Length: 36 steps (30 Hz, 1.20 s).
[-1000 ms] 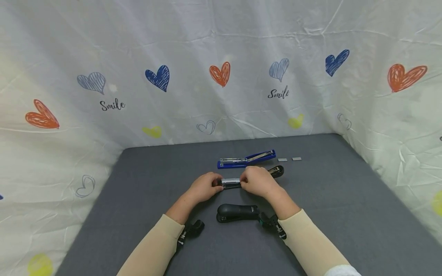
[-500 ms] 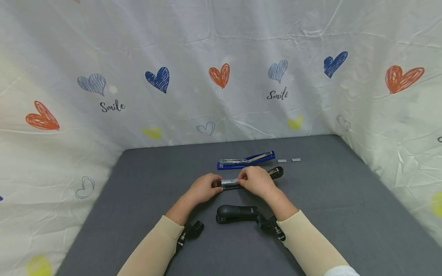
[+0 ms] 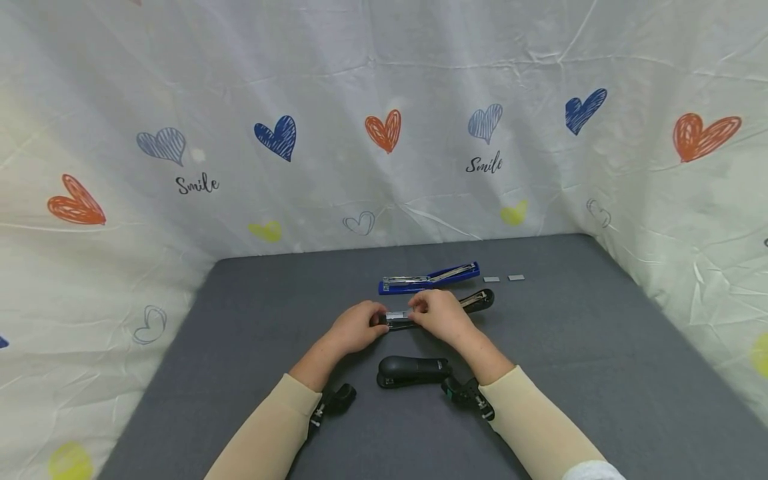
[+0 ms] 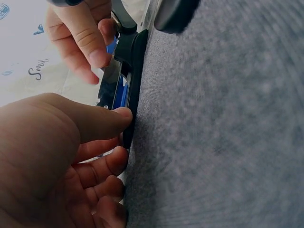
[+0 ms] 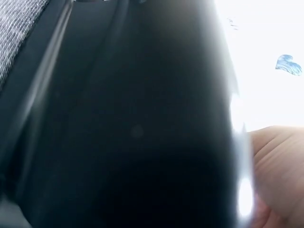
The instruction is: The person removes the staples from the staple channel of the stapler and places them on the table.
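Two hands' fingers pinching one long black opened stapler (image 3: 441,309), silver staple channel exposed.

"Smile" in black script, twice, on the heart-printed cloth backdrop (image 3: 384,100) (nothing else legible)

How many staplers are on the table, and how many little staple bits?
Black staplers: 2, one closed, one open under the left hand and right hand at
Blue staplers: 1
Small staple strips: 2
Total: 5
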Tool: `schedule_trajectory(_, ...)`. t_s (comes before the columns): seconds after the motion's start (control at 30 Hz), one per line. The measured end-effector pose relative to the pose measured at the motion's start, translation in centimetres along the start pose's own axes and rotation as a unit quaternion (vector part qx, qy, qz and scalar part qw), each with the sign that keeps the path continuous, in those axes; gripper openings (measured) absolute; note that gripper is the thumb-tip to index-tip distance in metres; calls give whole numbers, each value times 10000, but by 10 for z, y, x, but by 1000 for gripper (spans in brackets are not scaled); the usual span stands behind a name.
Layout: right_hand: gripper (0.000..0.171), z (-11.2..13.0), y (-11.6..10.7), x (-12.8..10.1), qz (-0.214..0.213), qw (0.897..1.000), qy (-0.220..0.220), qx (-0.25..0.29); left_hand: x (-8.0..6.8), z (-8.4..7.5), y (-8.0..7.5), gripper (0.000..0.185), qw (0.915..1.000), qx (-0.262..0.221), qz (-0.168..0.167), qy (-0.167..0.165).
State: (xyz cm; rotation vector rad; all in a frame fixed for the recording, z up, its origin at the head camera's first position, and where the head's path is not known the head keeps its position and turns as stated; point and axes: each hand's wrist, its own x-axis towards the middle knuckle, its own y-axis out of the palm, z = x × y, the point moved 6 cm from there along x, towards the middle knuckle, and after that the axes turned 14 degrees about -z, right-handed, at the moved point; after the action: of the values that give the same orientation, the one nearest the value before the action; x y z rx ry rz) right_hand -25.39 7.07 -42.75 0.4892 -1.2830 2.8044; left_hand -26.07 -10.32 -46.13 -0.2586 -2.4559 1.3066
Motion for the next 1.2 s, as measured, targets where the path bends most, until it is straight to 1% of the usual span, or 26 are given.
schedule_trajectory(0.13,16,1,0,0,58,9995,-263,-171,-1,-1,0,31,9999,77,18,87)
schedule_trajectory(0.27,17,0,0,1,122,9992,-312,-209,-2,-4,-1,30,9999,47,40,120)
schedule_trajectory(0.4,17,1,1,0,98,9989,-362,-265,-2,-6,-1,31,9999,80,45,105)
schedule_trajectory(0.53,18,4,3,-1,11,9987,-440,-267,-1,-5,0,32,9997,198,20,105)
schedule_trajectory(0.67,18,6,5,-2,-19,9977,-597,-321,-1,-5,-1,32,9998,191,16,104)
schedule_trajectory(0.9,17,8,4,-2,-64,9937,-919,-631,0,0,-1,35,9999,122,15,24)
schedule_trajectory(1.03,17,8,1,-1,-44,9934,-887,-719,-1,1,-2,35,10000,35,21,-2)
schedule_trajectory(1.2,18,5,-5,0,69,9944,-772,-713,0,1,-2,37,9999,-25,44,-133)
